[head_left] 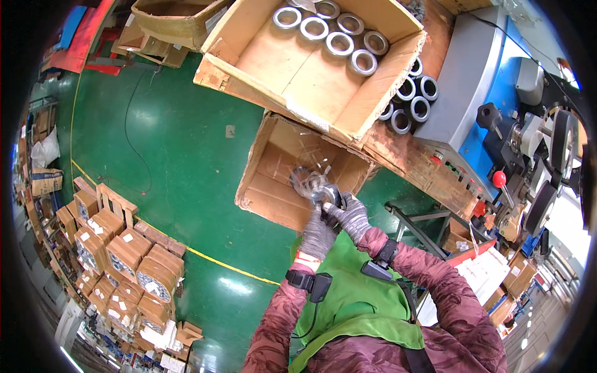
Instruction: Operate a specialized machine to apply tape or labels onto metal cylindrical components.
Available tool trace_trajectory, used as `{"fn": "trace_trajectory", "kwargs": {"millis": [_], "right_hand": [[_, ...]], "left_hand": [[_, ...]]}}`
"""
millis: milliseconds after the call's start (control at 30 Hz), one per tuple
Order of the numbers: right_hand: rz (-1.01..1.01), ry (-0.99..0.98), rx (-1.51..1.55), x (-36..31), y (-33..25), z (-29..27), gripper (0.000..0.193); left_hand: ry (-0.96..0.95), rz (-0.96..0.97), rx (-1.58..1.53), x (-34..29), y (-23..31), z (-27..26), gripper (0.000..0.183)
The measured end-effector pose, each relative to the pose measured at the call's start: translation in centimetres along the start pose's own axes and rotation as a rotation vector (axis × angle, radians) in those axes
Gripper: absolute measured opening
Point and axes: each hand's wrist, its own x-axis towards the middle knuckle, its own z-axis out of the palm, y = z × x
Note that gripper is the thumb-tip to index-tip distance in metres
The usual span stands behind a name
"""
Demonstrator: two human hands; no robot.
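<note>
In front of my body, both gloved hands come together over the near edge of a lower cardboard box (273, 200). My left hand (318, 237) is closed at the lower side of a shiny metal ring (328, 197). Gripping the same ring from its right side is my right hand (352, 219), its fingers bent round the rim. Clear plastic (306, 179) shows just beyond the ring, inside the box; whether it wraps another ring I cannot tell. An upper cardboard box (292, 81) holds several upright metal rings (314, 28) along its far side.
More metal rings (420, 109) stand on the wooden bench (398, 152) beside the upper box. A blue and grey machine (472, 81) with a red-knobbed lever (499, 179) is at the right. Stacked cartons (130, 267) stand on the green floor (193, 161) at the left.
</note>
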Motion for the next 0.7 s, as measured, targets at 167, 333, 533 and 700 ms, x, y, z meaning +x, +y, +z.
{"fn": "trace_trajectory", "kwargs": {"millis": [167, 333, 533, 700], "right_hand": [[-0.095, -0.045, -0.097, -0.9, -0.6, 0.2, 0.039], [-0.223, -0.009, -0.109, -0.8, -0.3, -2.7, 0.032], [0.492, -0.617, 0.408, -1.3, -0.9, -3.7, 0.044], [0.607, -0.583, 0.498, -0.7, -1.4, -3.0, 0.043]], "left_hand": [[-0.058, -0.003, -0.155, 1.5, 0.1, -1.6, 0.039], [0.081, 0.005, -0.023, 0.5, 1.0, -0.9, 0.041], [0.164, -0.042, -0.042, 0.6, 1.9, -3.0, 0.042], [0.126, 0.044, 0.107, 0.6, 1.0, -2.0, 0.030]]}}
